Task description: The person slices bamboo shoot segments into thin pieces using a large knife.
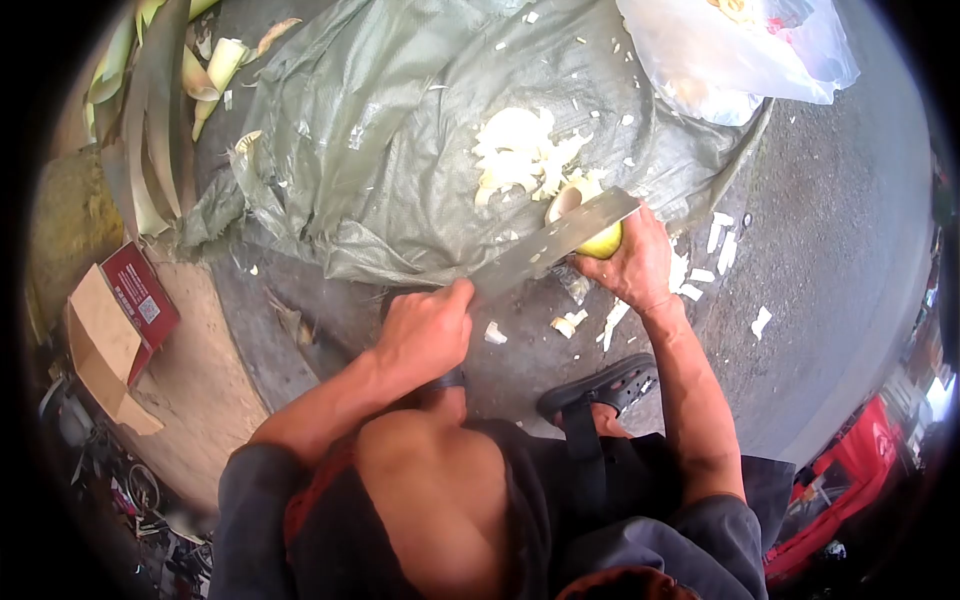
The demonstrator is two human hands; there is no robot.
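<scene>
Bare knee point(430, 480) up close. My left hand point(425, 328) has fingers clamped on the knife point(540, 248), right hand point(640, 262) has its own round the fruit point(602, 243); if that rolls, nicked fingers.

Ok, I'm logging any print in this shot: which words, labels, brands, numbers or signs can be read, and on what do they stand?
Nothing can be read.
Red side of the cardboard box: white print and a square code, too small and blurred.
Knife blade: no lettering visible.
</scene>
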